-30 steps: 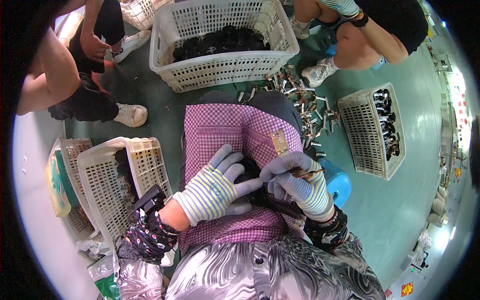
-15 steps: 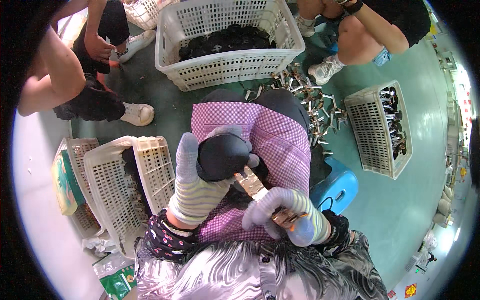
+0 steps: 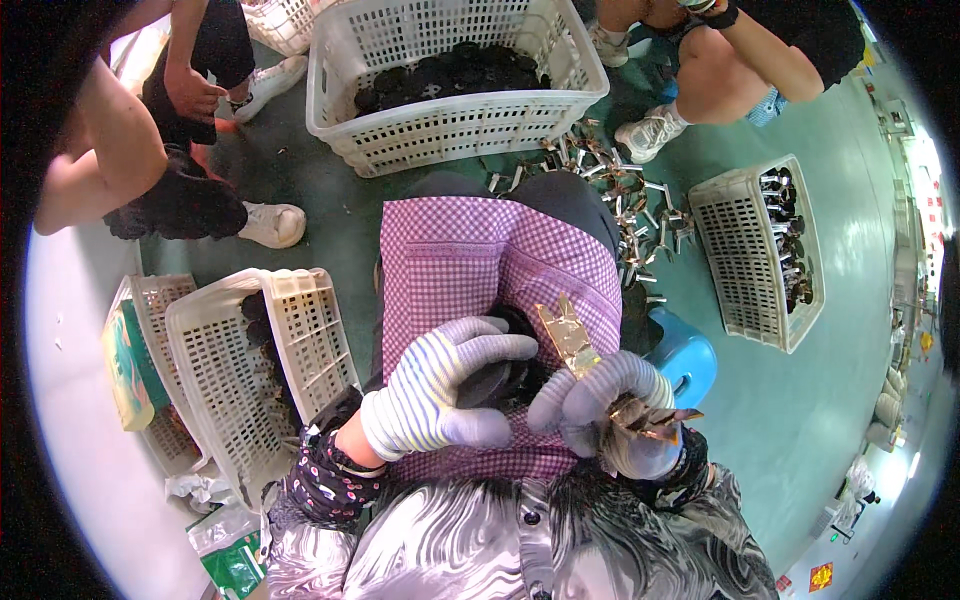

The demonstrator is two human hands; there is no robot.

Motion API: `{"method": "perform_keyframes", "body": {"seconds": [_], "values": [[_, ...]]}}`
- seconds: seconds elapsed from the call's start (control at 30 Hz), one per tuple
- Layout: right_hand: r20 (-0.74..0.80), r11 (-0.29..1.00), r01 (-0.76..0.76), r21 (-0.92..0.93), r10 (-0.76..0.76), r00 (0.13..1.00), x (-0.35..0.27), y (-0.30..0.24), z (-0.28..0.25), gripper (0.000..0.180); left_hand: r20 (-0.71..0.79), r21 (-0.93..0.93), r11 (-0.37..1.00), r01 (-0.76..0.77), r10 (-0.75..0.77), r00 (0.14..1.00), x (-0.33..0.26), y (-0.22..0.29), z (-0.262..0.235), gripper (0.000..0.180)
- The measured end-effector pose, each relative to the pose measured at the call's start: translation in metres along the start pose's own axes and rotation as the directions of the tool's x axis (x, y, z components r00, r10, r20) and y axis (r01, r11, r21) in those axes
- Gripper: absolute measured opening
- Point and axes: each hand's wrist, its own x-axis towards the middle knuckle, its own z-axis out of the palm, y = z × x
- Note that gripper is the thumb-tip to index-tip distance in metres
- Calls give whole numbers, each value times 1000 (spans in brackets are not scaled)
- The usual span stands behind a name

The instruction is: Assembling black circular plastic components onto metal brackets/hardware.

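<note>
My left hand, in a striped knit glove, is low over my lap. Its thumb and fingers curve round a black round part, whose lower side is hidden. More black shows just beyond the fingertips, too dark to make out. My right hand, also gloved, is closed on shiny copper-coloured metal strips. One flat notched strip sticks up past the fingers, and several more strips jut out by the palm. A purple checked apron covers my lap.
Ahead stands a white crate with black parts inside. Metal pieces lie heaped on the floor right of my knees. A filled crate stands at the right, another white crate at the left. A blue stool is by my right side. Two people sit opposite.
My left hand has turned over, its back now upward, and moved right and lower with a black part. My right hand has shifted right, carrying the metal strips away from the left.
</note>
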Motion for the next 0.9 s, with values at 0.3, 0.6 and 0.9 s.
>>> {"method": "perform_keyframes", "body": {"seconds": [0.3, 0.6, 0.9], "values": [[188, 980, 166, -109, -143, 972, 9, 19, -18, 64, -66, -235, 969, 71, -89, 994, -3, 1, 8, 53], [140, 821, 202, -534, -150, 979, 10, 25, -21, 57, -244, -744, 666, 47, -336, 910, -7, -2, 20, 61], [235, 984, -54, -169, 93, 967, 13, 11, 5, 68, -241, -967, 192, -165, -498, 833, 19, 17, 6, 66]]}}
